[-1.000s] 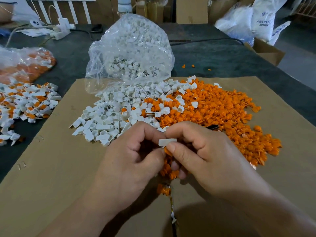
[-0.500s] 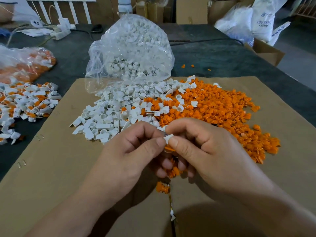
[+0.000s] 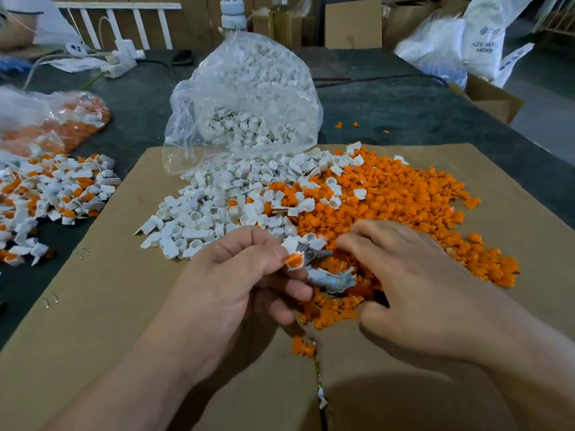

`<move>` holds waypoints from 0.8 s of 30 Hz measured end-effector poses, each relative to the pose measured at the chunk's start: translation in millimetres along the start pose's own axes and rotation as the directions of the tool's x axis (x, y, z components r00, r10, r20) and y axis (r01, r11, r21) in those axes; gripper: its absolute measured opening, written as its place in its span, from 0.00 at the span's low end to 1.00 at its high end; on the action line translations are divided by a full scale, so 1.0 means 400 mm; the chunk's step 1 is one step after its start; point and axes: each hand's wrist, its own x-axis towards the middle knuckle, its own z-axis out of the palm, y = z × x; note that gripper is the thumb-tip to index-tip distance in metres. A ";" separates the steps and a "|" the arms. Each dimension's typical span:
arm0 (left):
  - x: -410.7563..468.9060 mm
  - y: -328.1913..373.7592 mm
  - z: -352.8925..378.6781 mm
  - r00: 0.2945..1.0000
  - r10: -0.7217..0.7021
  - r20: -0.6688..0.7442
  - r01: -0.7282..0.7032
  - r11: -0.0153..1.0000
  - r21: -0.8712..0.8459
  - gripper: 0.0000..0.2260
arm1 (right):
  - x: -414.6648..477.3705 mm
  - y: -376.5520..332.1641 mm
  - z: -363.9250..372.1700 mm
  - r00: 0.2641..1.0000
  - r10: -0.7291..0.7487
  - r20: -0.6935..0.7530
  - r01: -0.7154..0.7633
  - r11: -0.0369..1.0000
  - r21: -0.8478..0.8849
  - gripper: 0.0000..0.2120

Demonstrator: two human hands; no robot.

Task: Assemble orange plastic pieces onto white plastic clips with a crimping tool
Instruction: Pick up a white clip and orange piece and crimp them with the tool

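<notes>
Two hands: one left hand (image 3: 236,284), one right hand (image 3: 413,284). One crimping tool (image 3: 326,278). One joined orange-and-white piece (image 3: 294,261), pinched in the left fingers. One heap of white clips (image 3: 211,213) and one heap of orange pieces (image 3: 404,206), each too numerous to count. Two plastic bags: one clear bag (image 3: 249,98) of white clips, one orange-filled bag (image 3: 62,126). One side pile (image 3: 56,188) of joined pieces, uncounted. Three stray orange bits (image 3: 339,125) on the table (image 3: 404,113). One cardboard sheet (image 3: 109,306).

Dim, flat indoor light; wide-angle bending at edges.
Right hand (image 3: 420,284) casts a soft shadow on the cardboard (image 3: 93,306); plastic bag (image 3: 245,98) glints faintly; far edges perhaps slightly blurred.
</notes>
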 end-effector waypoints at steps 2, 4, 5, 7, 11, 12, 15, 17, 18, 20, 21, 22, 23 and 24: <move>0.003 -0.003 -0.001 0.999 0.024 -0.023 -0.024 1.000 0.007 0.04 | 0.003 0.002 0.008 1.000 0.018 -0.007 -0.019 0.999 -0.036 0.36; 0.005 -0.005 -0.003 0.998 0.046 -0.051 -0.045 0.999 0.022 0.05 | 0.006 0.000 0.012 0.999 0.028 -0.045 -0.031 0.998 -0.051 0.35; 0.006 -0.005 -0.006 0.997 0.055 -0.061 -0.053 0.998 0.029 0.05 | 0.007 -0.001 0.013 0.998 0.027 -0.060 -0.031 0.998 -0.055 0.34; 0.008 -0.002 -0.010 0.994 0.069 -0.083 -0.066 0.997 0.043 0.05 | 0.010 -0.003 0.014 0.997 0.025 -0.077 -0.031 0.997 -0.068 0.33; 0.012 0.013 -0.016 0.986 0.125 -0.110 -0.121 0.992 0.044 0.03 | 0.024 -0.014 0.007 0.995 0.037 -0.088 -0.046 0.994 -0.098 0.33; 0.013 0.015 -0.017 0.984 0.130 -0.125 -0.125 0.991 0.046 0.05 | 0.027 -0.018 0.006 0.995 0.041 -0.087 -0.050 0.994 -0.101 0.34; 0.014 0.015 -0.016 0.979 0.142 -0.145 -0.135 0.989 0.055 0.08 | 0.035 -0.024 0.009 0.995 0.039 -0.096 -0.050 0.992 -0.117 0.34; 0.013 0.015 -0.013 0.978 0.148 -0.147 -0.140 0.988 0.060 0.08 | 0.037 -0.026 0.009 0.992 0.048 -0.120 -0.061 0.992 -0.113 0.33; 0.013 0.015 -0.012 0.977 0.151 -0.153 -0.143 0.988 0.063 0.08 | 0.037 -0.026 0.007 0.990 0.055 -0.133 -0.069 0.992 -0.106 0.32; 0.013 0.017 -0.013 0.973 0.158 -0.167 -0.150 0.987 0.059 0.07 | 0.035 -0.026 0.000 0.987 0.057 -0.153 -0.071 0.994 -0.088 0.29; 0.014 0.018 -0.013 0.972 0.159 -0.176 -0.152 0.987 0.055 0.07 | 0.033 -0.025 -0.005 0.985 0.051 -0.168 -0.062 0.996 -0.060 0.28; 0.014 0.021 -0.013 0.970 0.158 -0.185 -0.151 0.987 0.050 0.07 | 0.028 -0.024 -0.009 0.981 0.048 -0.187 -0.049 0.999 0.000 0.26; 0.014 0.022 -0.013 0.968 0.159 -0.194 -0.153 0.987 0.048 0.07 | 0.023 -0.022 -0.016 0.974 0.055 -0.220 -0.036 0.996 0.087 0.22; 0.013 0.025 -0.012 0.966 0.160 -0.203 -0.155 0.987 0.044 0.06 | 0.017 -0.018 -0.024 0.962 0.078 -0.261 -0.030 0.983 0.182 0.18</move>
